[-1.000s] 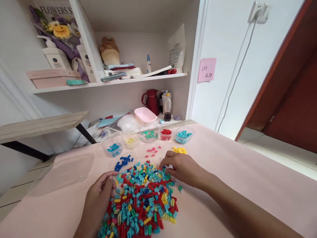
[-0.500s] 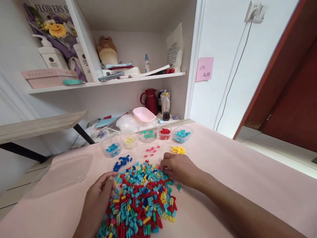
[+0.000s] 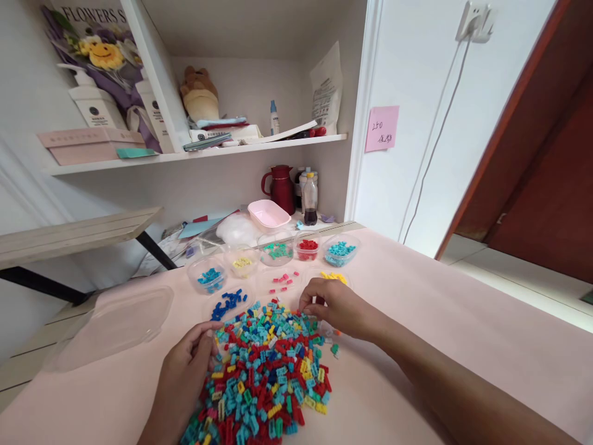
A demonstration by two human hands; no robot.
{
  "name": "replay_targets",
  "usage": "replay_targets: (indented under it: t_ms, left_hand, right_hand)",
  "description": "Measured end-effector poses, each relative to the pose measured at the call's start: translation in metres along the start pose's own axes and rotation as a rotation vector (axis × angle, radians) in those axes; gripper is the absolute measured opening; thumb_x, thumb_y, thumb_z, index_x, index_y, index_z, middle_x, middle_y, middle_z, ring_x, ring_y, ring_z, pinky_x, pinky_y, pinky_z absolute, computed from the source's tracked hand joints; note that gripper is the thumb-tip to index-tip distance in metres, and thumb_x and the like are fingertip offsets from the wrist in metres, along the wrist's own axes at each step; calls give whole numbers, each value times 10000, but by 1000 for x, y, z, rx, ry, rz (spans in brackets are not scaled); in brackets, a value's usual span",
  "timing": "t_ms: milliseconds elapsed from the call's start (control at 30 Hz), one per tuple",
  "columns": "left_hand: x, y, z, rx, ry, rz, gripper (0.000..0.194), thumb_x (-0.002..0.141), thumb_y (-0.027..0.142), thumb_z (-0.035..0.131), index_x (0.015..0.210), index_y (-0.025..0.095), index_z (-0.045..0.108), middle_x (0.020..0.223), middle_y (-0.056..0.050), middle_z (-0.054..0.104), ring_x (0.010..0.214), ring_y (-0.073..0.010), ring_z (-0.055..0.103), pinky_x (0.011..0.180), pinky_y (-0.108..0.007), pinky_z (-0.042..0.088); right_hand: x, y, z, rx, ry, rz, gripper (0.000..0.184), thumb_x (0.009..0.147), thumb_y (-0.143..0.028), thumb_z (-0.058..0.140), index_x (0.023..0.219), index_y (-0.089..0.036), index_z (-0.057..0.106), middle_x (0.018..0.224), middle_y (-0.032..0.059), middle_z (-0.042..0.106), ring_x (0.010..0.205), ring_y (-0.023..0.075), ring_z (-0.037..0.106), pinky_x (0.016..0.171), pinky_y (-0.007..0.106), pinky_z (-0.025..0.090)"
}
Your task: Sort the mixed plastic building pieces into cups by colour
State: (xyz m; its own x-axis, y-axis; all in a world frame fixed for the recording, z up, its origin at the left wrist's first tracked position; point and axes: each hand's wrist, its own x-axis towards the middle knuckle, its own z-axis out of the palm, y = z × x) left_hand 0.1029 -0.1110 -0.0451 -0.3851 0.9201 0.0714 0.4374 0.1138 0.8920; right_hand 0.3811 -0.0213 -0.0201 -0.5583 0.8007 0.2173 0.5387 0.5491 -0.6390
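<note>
A big heap of small toy building bricks (image 3: pixel 264 371), in red, turquoise, yellow, green and blue, spreads over the pink table cover. At its left edge rests my left hand (image 3: pixel 188 358), fingers curled and thumb pressed in; whatever they hold is hidden. My right hand (image 3: pixel 340 306) pinches at the heap's far right edge, by a bit of orange, and what sits between the fingertips is too small to make out. Beyond the heap are dark blue bricks (image 3: pixel 229 304), pink bricks (image 3: pixel 283 282) and yellow bricks (image 3: pixel 334 277), the yellow ones partly behind my right hand.
Clear tubs at the back hold blue bricks (image 3: pixel 210 279), pale yellow bricks (image 3: pixel 241 264), green bricks (image 3: pixel 278 250), red bricks (image 3: pixel 307 249) and turquoise bricks (image 3: pixel 341 250). A clear lid (image 3: pixel 120 327) lies left. Behind stand a pink basin (image 3: pixel 269 213), red jug (image 3: pixel 280 188) and bottle (image 3: pixel 311 201).
My right hand has shifted slightly and its knuckles have lifted, now covering more of the yellow bricks. An orange piece shows beneath its wrist side. My left hand stays about where it was.
</note>
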Motion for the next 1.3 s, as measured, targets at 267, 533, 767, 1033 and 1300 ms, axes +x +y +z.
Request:
replay_targets:
  t_ms: [267, 533, 767, 1033, 1300]
  left_hand:
    - [1, -3, 0, 13, -10, -4, 430, 730, 500, 536, 1025, 210, 650, 590, 43, 584, 529, -157, 546, 515, -249, 413]
    - [1, 0, 0, -18, 0, -20, 426, 696, 522, 528, 957, 205, 642, 544, 49, 563, 488, -153, 517, 475, -245, 387]
    - [0, -1, 1, -44, 6, -15, 415, 699, 499, 545, 974, 207, 651, 556, 51, 568, 482, -151, 518, 466, -245, 384]
    - [4, -12, 1, -3, -11, 12, 393, 737, 504, 539, 987, 225, 658, 584, 54, 582, 501, -145, 535, 499, -243, 410]
    - [-1, -8, -1, 19, -19, 22, 396, 772, 490, 516, 1036, 223, 643, 606, 47, 591, 515, -142, 537, 492, -232, 415]
  right_hand:
    - [-3, -7, 3, 51, -42, -41, 145, 771, -133, 565, 808, -209, 683, 851, 11, 666, 704, 121, 582, 630, 224, 429]
    - [10, 11, -21, -14, 292, -111, 148, 829, -198, 527, 845, -214, 673, 865, 22, 653, 706, 129, 588, 640, 248, 450]
    - [25, 69, -61, 95, 851, 88, 297, 838, -363, 517, 1047, -197, 647, 1034, 78, 620, 757, 169, 632, 710, 336, 501]
    - [3, 47, -54, 635, 743, 135, 300, 805, -390, 563, 999, -175, 640, 766, 11, 590, 582, 110, 567, 525, 249, 451]
    - [3, 9, -13, 80, 98, -64, 215, 851, -230, 489, 936, -210, 686, 875, 36, 648, 697, 135, 598, 634, 270, 459]
